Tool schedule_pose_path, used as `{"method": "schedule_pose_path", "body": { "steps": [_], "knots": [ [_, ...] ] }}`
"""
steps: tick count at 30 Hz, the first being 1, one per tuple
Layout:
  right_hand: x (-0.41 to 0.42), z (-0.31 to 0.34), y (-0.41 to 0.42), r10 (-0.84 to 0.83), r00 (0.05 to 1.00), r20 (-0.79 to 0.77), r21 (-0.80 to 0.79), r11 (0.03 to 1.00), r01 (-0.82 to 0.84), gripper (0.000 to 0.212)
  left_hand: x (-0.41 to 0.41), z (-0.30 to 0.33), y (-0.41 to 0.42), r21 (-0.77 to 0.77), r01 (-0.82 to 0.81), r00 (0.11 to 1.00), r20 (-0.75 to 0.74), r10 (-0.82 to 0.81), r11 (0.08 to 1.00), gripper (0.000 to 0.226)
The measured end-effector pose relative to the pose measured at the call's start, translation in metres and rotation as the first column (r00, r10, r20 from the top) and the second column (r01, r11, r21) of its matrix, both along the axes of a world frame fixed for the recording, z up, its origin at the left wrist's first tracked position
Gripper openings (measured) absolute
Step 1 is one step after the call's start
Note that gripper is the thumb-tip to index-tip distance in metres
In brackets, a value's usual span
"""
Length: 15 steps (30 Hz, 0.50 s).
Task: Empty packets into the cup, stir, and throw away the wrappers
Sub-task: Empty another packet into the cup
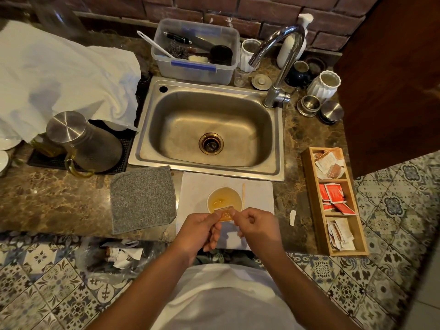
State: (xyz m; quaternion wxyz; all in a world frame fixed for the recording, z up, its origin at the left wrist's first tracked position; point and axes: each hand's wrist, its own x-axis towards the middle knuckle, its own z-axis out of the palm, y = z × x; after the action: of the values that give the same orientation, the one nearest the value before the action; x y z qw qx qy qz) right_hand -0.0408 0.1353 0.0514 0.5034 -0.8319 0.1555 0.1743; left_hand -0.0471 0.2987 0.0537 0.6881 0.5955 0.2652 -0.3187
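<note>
A white paper cup (223,197) with yellowish liquid stands on a white cloth (257,194) in front of the sink. A wooden stir stick (243,195) leans at the cup's right rim. Just over the cup's near edge I hold a small orange packet (225,215); my left hand (200,231) pinches its left side and my right hand (258,226) pinches its right side. A wooden tray (309,177) on the right holds orange-and-white, red, and white packets in three compartments. A clear bag (114,258) with crumpled wrappers hangs below the counter edge at left.
A steel sink (207,129) with a tap (281,58) lies beyond the cup. A grey cloth (142,198) lies left of the white cloth. A torn white scrap (292,217) lies on the counter near the tray. A steel jug (83,141) lies at left.
</note>
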Motion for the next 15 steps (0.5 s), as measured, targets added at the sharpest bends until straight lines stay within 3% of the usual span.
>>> {"method": "schedule_pose_path", "body": {
  "steps": [2,7,11,15],
  "knots": [
    [0.001,0.001,0.000,0.000,1.000,0.023,-0.004,1.000,0.000,0.039,0.000,-0.001,-0.002,-0.001,0.003,1.000,-0.004,-0.003,1.000,0.038],
    [0.004,0.006,-0.001,0.002,1.000,-0.023,0.188,0.982,0.002,0.043,-0.002,0.000,-0.003,-0.001,0.025,1.000,-0.009,-0.025,1.000,0.040],
    [0.008,0.003,-0.001,-0.045,0.998,-0.044,0.099,0.994,0.049,0.040,0.000,0.003,-0.005,0.012,0.036,0.999,0.002,-0.036,0.999,0.038],
    [0.011,0.004,0.001,-0.090,0.986,-0.140,0.161,0.981,0.112,0.039,0.000,0.006,-0.005,0.026,0.044,0.999,0.018,-0.044,0.999,0.038]
  ]
}}
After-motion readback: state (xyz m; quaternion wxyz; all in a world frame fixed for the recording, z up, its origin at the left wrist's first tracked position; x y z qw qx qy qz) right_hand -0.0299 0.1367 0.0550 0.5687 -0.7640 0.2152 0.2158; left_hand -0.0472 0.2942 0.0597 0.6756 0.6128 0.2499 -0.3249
